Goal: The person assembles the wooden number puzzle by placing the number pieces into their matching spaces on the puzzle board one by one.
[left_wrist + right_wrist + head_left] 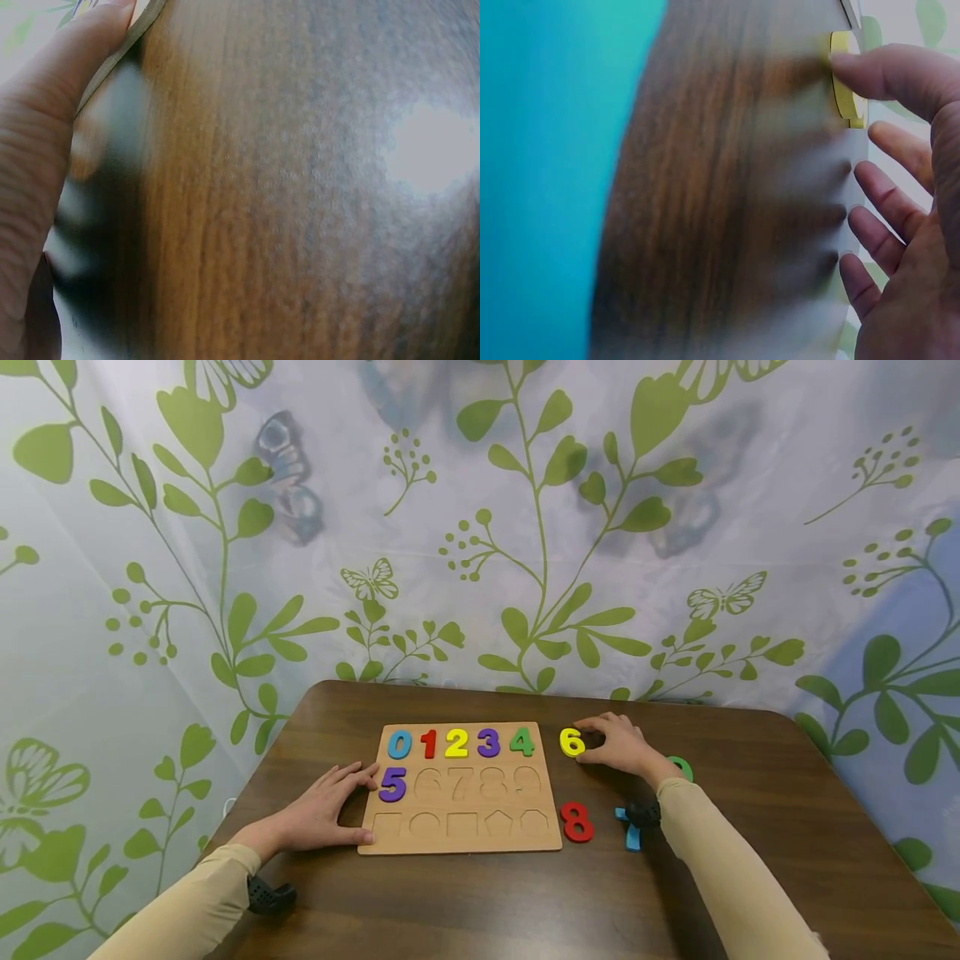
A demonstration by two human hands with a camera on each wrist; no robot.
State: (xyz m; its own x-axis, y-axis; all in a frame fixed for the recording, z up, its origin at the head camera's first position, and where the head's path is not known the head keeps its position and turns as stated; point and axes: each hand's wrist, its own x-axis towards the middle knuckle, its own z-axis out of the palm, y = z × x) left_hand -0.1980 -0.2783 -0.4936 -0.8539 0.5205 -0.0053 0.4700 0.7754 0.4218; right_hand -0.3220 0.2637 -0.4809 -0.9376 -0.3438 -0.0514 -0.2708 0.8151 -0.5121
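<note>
A wooden number puzzle board (450, 842) lies flat on the table. My left hand (322, 810) rests at its left edge, fingers extended and thumb at the lower left corner. In the left wrist view the thumb (45, 105) touches the board's edge. Right of the board, my right hand (618, 745) pinches a yellow number 6 (566, 743) between thumb and index finger. In the right wrist view the thumb presses the yellow 6 (844, 97) and the other fingers are spread. Numbers 0 to 4 fill the board's top row; a purple 5 (392, 784) sits below the 0.
A red 8 (576, 822) lies beside the board's right edge. Near the right wrist is a blue number piece (633, 838), partly covered. A green piece (682, 767) shows from behind the right forearm. Behind the brown table (420, 910) hangs a leaf-patterned curtain (420, 610).
</note>
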